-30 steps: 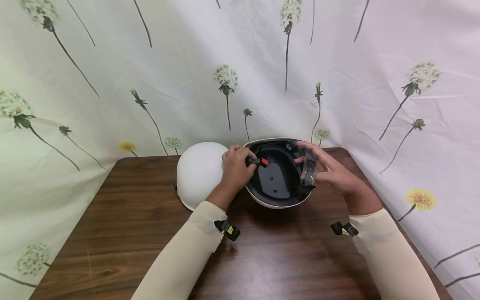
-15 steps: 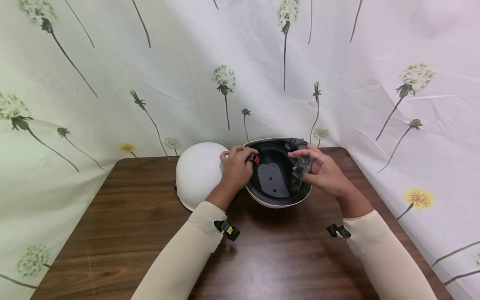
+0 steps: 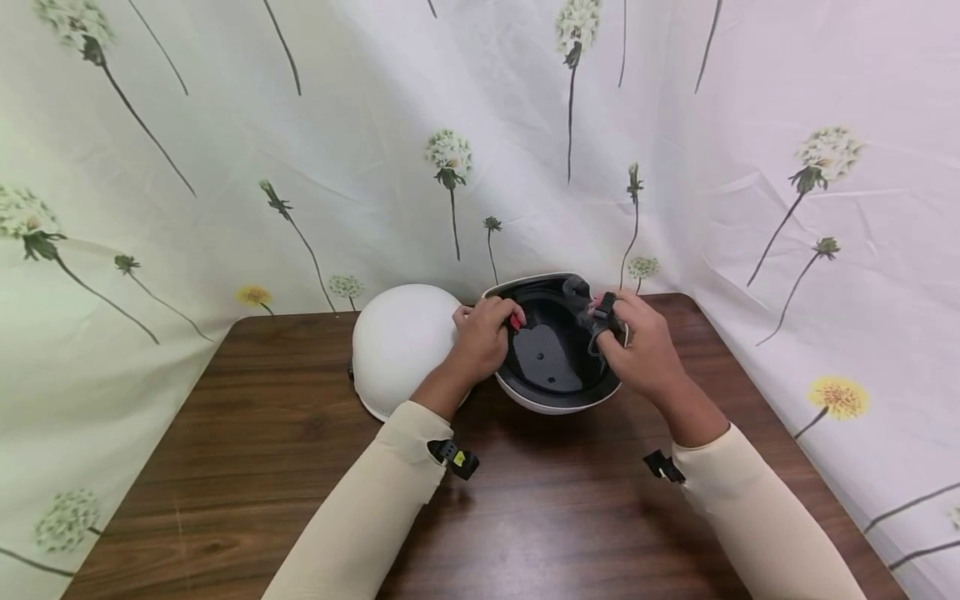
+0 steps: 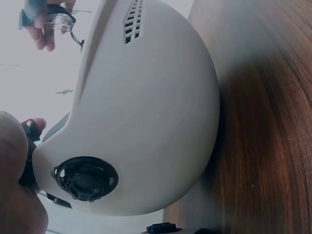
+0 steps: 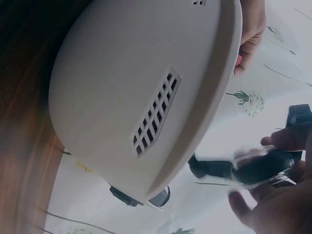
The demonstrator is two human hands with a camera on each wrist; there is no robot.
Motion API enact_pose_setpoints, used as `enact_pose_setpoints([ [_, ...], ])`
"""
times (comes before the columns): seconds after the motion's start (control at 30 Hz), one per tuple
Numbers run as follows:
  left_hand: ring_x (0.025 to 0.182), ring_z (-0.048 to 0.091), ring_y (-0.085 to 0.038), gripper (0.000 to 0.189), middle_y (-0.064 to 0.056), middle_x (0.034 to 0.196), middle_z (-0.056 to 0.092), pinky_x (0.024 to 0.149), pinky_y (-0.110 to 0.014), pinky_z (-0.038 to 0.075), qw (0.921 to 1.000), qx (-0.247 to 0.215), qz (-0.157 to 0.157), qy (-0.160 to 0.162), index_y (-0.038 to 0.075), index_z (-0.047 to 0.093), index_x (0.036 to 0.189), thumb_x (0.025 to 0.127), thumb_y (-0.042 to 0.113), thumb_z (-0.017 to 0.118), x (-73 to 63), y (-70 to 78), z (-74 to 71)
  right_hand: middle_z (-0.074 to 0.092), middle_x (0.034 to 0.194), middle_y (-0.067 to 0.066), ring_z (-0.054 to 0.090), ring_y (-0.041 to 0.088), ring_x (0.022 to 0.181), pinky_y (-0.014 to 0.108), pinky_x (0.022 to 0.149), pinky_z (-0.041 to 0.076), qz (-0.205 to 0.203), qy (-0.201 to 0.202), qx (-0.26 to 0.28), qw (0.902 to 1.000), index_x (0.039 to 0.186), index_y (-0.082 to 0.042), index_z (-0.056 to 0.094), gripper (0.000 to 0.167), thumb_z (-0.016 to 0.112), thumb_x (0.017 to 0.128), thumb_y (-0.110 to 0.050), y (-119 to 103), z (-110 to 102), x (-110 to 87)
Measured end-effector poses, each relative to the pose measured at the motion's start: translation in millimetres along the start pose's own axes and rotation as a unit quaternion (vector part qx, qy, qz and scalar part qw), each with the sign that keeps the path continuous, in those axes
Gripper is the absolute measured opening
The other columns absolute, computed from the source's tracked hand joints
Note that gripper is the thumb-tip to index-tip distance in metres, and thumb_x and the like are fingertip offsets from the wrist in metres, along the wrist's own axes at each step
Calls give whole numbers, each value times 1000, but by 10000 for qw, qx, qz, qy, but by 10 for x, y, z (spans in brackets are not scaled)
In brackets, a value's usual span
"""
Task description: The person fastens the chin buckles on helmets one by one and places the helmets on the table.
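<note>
An upturned white helmet (image 3: 558, 407) rests on its dome, showing its black lining (image 3: 551, 358). At its left rim, my left hand (image 3: 480, 342) pinches a black strap end with a red buckle (image 3: 517, 322). My right hand (image 3: 647, 343) grips a black chin strap (image 3: 604, 305) with clear plastic on it, above the right side of the opening. In the right wrist view this strap (image 5: 263, 166) lies between thumb and fingers, partly blurred. The left wrist view shows the shell's side with a round black fitting (image 4: 85, 178), my left hand (image 4: 17, 180) beside it.
A second white helmet (image 3: 405, 346) sits dome up just left of the first, behind my left hand. Both stand on a brown wooden table (image 3: 285, 467), near its far edge. A white curtain with a flower print (image 3: 360, 167) hangs right behind.
My right hand has moved left and its fingers have closed further round the strap, which has turned. The red buckle has drawn back toward my left hand. The upturned helmet has shifted slightly.
</note>
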State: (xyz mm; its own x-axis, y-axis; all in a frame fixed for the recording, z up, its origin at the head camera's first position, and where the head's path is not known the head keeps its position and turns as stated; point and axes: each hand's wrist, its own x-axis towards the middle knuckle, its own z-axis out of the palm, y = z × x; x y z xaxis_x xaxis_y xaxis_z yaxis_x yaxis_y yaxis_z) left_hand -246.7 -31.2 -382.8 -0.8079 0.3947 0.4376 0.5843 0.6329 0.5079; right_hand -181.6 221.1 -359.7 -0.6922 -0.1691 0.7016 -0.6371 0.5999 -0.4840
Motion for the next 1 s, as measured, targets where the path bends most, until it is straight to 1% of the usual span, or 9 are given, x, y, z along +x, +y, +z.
enact_pose_setpoints([
  [0.13,119,57,-30,27,-9,121,70,107,-62,24,9996,-209,-137,-151,12,62,110,98,-5,45,7,-7,-4,72,110,13,71,26,104,35,84,53,287,-194,222,9992,145,-5,57,55,58,92,13,-12,7,-15],
  [0.2,118,58,-30,22,-11,119,69,109,-62,23,9988,-367,-244,-209,11,59,113,99,-2,48,4,-11,-9,72,112,13,71,25,101,37,82,54,360,-350,312,9982,155,-9,49,66,62,94,12,-8,9,-17],
  [0.27,116,59,-30,17,-12,115,68,110,-61,22,9980,-483,-337,-250,10,56,113,100,1,52,-3,-12,-17,71,115,13,69,25,102,40,82,54,350,-490,315,9977,153,-12,54,62,68,96,7,-4,13,-11],
  [0.37,110,60,-30,13,-12,108,66,111,-60,21,9968,-629,-390,-309,8,51,113,100,5,53,-18,-13,-24,69,121,12,64,24,105,43,86,51,285,-604,195,9976,137,-10,69,44,77,95,-3,4,27,0],
  [0.43,108,60,-30,13,-12,106,65,112,-59,19,9961,-698,-402,-350,8,49,113,101,7,51,-29,-12,-29,67,123,13,61,24,107,43,86,49,258,-762,159,9966,133,-9,71,39,75,95,-2,2,31,2],
  [0.63,111,60,-32,18,-14,111,68,112,-59,19,9949,-821,-450,-383,7,54,118,100,11,52,-51,-5,-51,55,125,13,50,24,104,41,78,42,313,-1526,689,9854,156,-6,49,75,51,85,17,-22,13,-3],
  [0.77,111,57,-31,20,-13,110,67,108,-60,22,9952,-717,-520,-422,8,63,113,98,16,51,-58,11,-67,51,126,13,41,26,113,45,87,36,407,-1809,1267,9744,164,-9,37,85,47,82,12,-32,3,-3],
  [0.87,109,55,-30,23,-13,107,65,107,-60,21,9944,-762,-542,-491,8,61,114,96,19,51,-72,29,-81,51,128,13,40,27,115,48,92,35,489,-1806,1376,9727,165,-10,35,76,51,91,5,-37,16,-3],
  [1.0,110,53,-31,28,-13,109,61,108,-61,18,9924,-982,-480,-563,7,54,122,98,21,53,-95,56,-102,54,125,13,45,27,112,49,94,38,479,-1694,937,9799,163,-9,40,59,59,107,-10,-34,70,9],
])
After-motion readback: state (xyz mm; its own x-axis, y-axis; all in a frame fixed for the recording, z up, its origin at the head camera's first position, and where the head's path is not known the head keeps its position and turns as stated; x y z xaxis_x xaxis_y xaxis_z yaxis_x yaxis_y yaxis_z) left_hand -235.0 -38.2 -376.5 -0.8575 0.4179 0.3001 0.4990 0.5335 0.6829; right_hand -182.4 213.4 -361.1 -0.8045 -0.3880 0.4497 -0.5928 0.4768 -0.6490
